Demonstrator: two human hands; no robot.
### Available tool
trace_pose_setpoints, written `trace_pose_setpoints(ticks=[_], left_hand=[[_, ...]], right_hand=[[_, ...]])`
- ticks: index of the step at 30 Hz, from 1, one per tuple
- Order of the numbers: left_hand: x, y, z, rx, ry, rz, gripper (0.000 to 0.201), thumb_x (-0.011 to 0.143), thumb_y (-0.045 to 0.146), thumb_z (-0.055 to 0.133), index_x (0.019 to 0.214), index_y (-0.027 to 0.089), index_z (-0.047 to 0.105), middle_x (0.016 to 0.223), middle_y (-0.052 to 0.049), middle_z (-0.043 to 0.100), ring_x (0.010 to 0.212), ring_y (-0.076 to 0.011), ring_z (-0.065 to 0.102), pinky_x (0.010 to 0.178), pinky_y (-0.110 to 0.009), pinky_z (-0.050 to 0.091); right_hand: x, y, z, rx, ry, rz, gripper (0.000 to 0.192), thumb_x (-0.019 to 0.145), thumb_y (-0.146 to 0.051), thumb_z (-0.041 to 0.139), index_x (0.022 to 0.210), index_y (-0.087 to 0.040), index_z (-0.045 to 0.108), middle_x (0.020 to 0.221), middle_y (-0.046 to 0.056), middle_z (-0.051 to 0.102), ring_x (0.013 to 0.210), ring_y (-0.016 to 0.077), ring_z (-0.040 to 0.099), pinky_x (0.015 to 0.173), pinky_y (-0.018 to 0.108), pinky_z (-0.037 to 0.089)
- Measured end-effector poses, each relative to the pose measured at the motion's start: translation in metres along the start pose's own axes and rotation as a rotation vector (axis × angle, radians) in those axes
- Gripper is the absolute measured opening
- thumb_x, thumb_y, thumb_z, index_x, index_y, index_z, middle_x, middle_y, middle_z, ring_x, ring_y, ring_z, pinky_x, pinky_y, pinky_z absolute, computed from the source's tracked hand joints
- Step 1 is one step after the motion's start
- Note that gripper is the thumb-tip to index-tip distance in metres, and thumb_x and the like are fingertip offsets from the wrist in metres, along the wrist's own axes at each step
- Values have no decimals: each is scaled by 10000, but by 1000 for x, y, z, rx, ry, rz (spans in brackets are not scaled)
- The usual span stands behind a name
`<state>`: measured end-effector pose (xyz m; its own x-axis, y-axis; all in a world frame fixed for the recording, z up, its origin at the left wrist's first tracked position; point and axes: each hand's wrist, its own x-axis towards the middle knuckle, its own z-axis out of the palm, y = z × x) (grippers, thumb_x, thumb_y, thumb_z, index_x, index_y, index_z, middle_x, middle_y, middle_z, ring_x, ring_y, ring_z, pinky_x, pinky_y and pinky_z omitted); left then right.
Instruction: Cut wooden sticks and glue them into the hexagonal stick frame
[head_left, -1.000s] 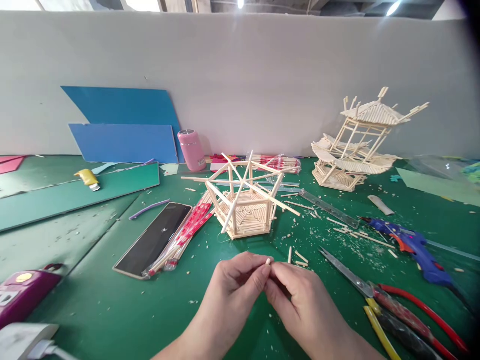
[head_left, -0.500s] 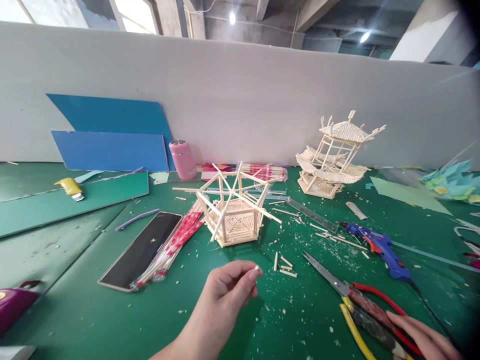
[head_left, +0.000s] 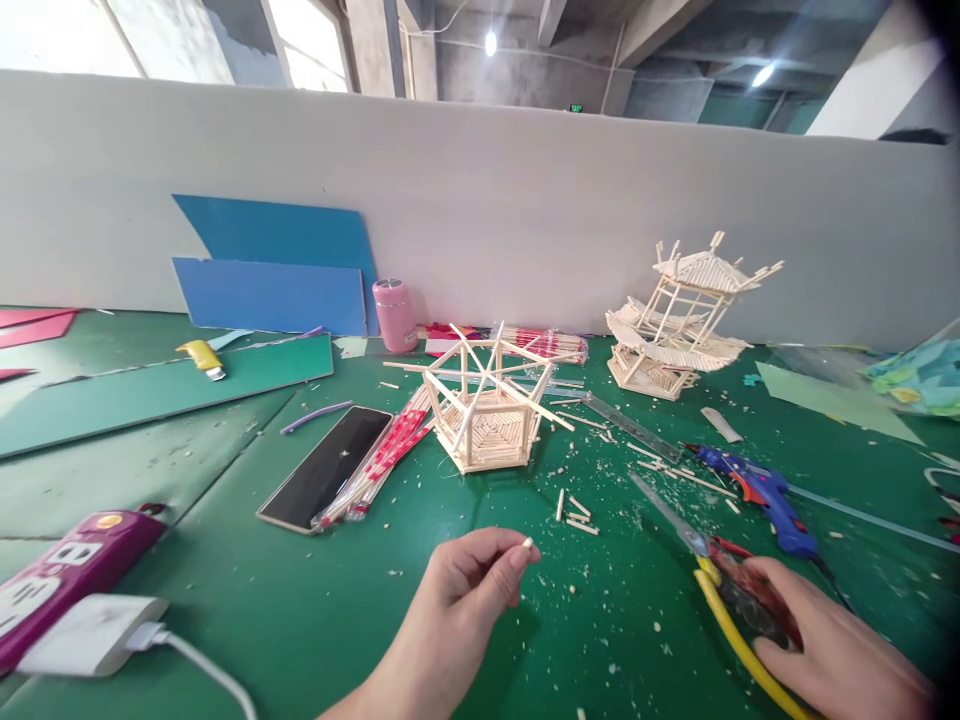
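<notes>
One short pale wooden stick (head_left: pixel 527 544), blunt-ended.

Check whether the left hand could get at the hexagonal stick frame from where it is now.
Probably yes: the left hand pinches only a small stick piece, and just bare mat lies before the hexagonal stick frame.

1. The flat work surface (head_left: pixel 225 600) is dark green, flecked with pale wood chips.
2. The left hand (head_left: pixel 469 585) pinches a short stick piece (head_left: pixel 527 544), pale cream.
3. The right hand (head_left: pixel 832 650) lies on cutting pliers (head_left: pixel 739 600) with red and yellow handles and a grey metal blade.
4. The six-sided stick frame model (head_left: pixel 487 420) is light natural wood; its floor shows a ringed hexagon pattern.
5. The tiered stick pavilion model (head_left: pixel 679 320) is the same pale wood.
6. The plastic glue gun (head_left: pixel 757 490) is blue with an orange trigger.
7. The small cylindrical flask (head_left: pixel 395 315) is pink with a silver top.
8. The leaning foam boards (head_left: pixel 277 270) are two blues.
9. The flat phone (head_left: pixel 326 480) is black.
</notes>
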<state>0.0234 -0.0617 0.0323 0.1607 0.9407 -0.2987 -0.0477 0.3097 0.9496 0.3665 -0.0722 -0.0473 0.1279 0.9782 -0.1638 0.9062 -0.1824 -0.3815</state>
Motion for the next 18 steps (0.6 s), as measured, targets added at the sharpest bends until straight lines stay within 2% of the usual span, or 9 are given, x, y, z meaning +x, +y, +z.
trace_pose_setpoints(ticks=[3, 5, 8, 11, 15, 18], left_hand=[[0, -1, -3, -4, -19, -11, 257, 769, 388, 574, 763, 142, 648, 580, 42, 400, 565, -103, 295, 524, -222, 247], [1, -3, -4, -20, -32, -2, 258, 785, 380, 556, 795, 139, 647, 570, 51, 367, 559, -100, 277, 520, -220, 235], [2, -6, -4, -35, -66, 29, 265, 785, 381, 554, 789, 132, 644, 572, 52, 356, 556, -97, 270, 518, -219, 236], [3, -8, -2, -39, -77, 62, 276, 777, 391, 560, 795, 129, 646, 597, 39, 398, 567, -99, 293, 525, -218, 255], [0, -10, 0, -44, -64, 119, 241, 774, 370, 567, 767, 138, 632, 618, 24, 443, 596, -111, 345, 552, -223, 301], [-3, -10, -2, 1, -31, 191, 229, 790, 355, 548, 745, 141, 618, 612, 23, 449, 587, -110, 339, 534, -219, 299]], right_hand=[[-6, -19, -6, 37, -47, 40, 432, 656, -506, 576, 979, -221, 561, 933, 61, 676, 849, 245, 645, 688, 287, 505], [-15, -36, -4, 113, -69, 13, 461, 686, -550, 556, 1012, -223, 548, 975, 51, 660, 885, 224, 631, 729, 258, 496], [-31, -65, 4, 302, -124, -43, 505, 722, -512, 555, 1119, -210, 481, 1045, 55, 637, 958, 213, 606, 799, 232, 480], [-44, -92, 11, 447, -150, -82, 520, 753, -473, 531, 1168, -180, 421, 1003, 67, 647, 961, 215, 607, 794, 229, 492], [-53, -111, 15, 390, -133, -187, 534, 751, -379, 545, 1223, -194, 375, 907, 44, 659, 895, 214, 630, 679, 214, 525], [-59, -113, 20, 314, -36, -251, 611, 678, -325, 602, 1237, -207, 385, 970, 63, 652, 891, 237, 633, 668, 229, 531]])
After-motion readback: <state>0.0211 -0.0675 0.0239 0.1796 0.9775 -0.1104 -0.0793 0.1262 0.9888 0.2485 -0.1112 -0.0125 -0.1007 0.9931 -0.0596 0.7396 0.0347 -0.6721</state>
